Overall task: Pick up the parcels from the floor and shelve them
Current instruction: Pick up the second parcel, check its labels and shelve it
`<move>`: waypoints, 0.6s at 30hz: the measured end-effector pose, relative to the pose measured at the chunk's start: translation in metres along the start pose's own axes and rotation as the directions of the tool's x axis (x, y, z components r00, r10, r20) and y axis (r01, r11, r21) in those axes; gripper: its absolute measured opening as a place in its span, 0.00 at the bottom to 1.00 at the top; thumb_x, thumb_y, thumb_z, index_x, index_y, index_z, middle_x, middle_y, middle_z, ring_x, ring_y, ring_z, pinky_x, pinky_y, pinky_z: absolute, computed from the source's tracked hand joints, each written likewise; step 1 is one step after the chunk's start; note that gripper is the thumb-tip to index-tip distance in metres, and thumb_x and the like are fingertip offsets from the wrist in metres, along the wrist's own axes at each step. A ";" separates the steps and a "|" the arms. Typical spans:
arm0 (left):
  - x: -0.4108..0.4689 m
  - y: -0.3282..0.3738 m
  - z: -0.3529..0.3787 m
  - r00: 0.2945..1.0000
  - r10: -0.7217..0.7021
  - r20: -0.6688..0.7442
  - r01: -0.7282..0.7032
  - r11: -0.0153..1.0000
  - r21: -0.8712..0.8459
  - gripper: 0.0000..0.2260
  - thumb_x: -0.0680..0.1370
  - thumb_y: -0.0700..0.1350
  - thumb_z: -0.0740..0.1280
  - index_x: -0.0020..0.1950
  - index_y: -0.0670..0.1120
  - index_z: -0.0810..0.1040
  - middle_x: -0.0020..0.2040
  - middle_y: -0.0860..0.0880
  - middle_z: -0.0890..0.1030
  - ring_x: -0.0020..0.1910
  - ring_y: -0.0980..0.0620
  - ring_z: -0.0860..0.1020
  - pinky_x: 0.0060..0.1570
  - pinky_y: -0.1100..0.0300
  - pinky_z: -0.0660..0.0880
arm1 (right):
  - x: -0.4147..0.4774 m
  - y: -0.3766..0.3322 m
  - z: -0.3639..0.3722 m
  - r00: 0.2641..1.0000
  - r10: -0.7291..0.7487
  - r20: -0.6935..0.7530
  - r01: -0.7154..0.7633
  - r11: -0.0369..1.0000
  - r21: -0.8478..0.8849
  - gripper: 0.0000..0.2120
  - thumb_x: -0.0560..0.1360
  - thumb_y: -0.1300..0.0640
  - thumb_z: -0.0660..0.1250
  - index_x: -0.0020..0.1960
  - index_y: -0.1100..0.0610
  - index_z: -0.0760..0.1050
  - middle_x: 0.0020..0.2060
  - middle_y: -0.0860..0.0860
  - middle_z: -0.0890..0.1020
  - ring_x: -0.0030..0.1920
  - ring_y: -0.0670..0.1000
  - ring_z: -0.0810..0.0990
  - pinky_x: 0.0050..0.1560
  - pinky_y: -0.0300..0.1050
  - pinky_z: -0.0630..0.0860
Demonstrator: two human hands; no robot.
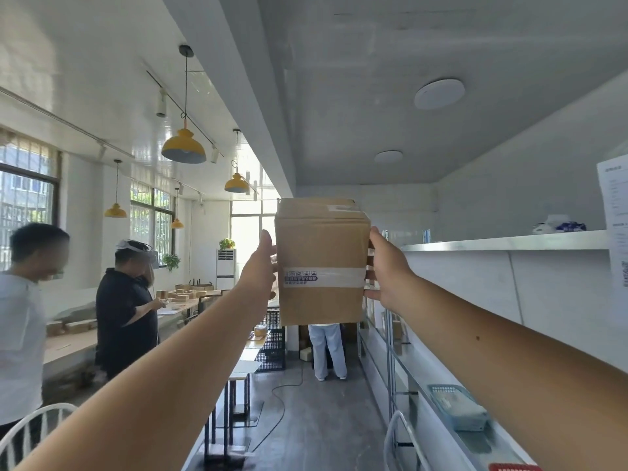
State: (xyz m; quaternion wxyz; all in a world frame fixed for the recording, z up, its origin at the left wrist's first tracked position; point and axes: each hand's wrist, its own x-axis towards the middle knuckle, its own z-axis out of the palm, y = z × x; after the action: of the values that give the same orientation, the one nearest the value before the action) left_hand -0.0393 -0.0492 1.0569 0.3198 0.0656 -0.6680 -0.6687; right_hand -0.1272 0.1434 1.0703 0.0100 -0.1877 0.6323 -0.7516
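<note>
Both arms were stretched out in front, and a brown cardboard box [321,263] was held up high in the air between the two hands. The left hand [261,266] pressed flat on the box's left side and the right hand [387,270] pressed on its right side, so each grip was wide open but tight against the parcel (the fingers mostly hid behind the box). A strip of clear tape [324,277] with small blue print ran across the front of the box. A white label [343,208] sat on its top.

The box was well above the floor and not touching any shelf. The metal shelf rack [503,243] stood along the right wall, near the box. A blue basket [455,406] lay on a lower shelf. On the left, a long desk [68,345] carried many small boxes.
</note>
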 end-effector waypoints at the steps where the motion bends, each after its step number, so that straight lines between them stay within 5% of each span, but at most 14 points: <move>1: 0.000 0.000 -0.001 1.000 -0.001 0.002 0.001 1.000 -0.007 0.34 0.80 0.74 0.49 0.69 0.52 0.76 0.70 0.42 0.80 0.71 0.38 0.76 0.75 0.34 0.66 | -0.001 0.000 0.000 1.000 0.017 0.001 -0.017 1.000 0.013 0.25 0.84 0.35 0.55 0.64 0.52 0.79 0.60 0.54 0.83 0.59 0.58 0.82 0.50 0.54 0.78; 6: -0.001 -0.003 0.000 1.000 0.001 -0.024 -0.002 0.999 -0.037 0.29 0.80 0.74 0.50 0.52 0.54 0.80 0.64 0.44 0.81 0.70 0.40 0.76 0.74 0.36 0.69 | 0.000 0.002 -0.003 0.999 0.039 -0.005 -0.039 0.997 0.060 0.25 0.85 0.35 0.54 0.68 0.51 0.77 0.63 0.55 0.83 0.64 0.59 0.80 0.54 0.56 0.75; 11: 0.000 -0.008 0.001 0.998 -0.042 -0.056 0.035 0.994 -0.107 0.26 0.82 0.70 0.53 0.48 0.52 0.78 0.53 0.49 0.82 0.67 0.41 0.77 0.74 0.38 0.68 | 0.001 0.006 -0.003 0.999 0.034 -0.008 -0.033 0.996 0.081 0.26 0.84 0.33 0.55 0.70 0.48 0.77 0.63 0.55 0.83 0.63 0.60 0.80 0.62 0.61 0.77; 16: 0.000 -0.012 0.002 0.994 -0.071 -0.082 0.054 0.981 -0.187 0.24 0.83 0.67 0.56 0.43 0.52 0.79 0.48 0.50 0.82 0.62 0.44 0.77 0.75 0.40 0.68 | 0.001 0.006 -0.004 1.000 0.024 0.000 -0.024 0.994 0.109 0.24 0.85 0.35 0.55 0.65 0.51 0.78 0.54 0.54 0.84 0.55 0.56 0.82 0.47 0.53 0.77; 18: 0.001 -0.012 0.002 0.994 -0.067 -0.089 0.048 0.979 -0.200 0.24 0.83 0.67 0.56 0.43 0.52 0.80 0.48 0.50 0.83 0.64 0.43 0.78 0.75 0.39 0.68 | -0.001 0.005 -0.003 1.000 0.024 0.001 -0.024 0.994 0.110 0.25 0.85 0.35 0.55 0.66 0.51 0.79 0.54 0.54 0.85 0.56 0.58 0.82 0.50 0.55 0.79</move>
State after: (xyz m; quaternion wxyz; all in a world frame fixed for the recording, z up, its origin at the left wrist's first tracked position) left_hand -0.0454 -0.0493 1.0467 0.3367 0.0847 -0.5800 -0.7369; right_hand -0.1285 0.1454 1.0653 0.0293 -0.1793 0.5921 -0.7851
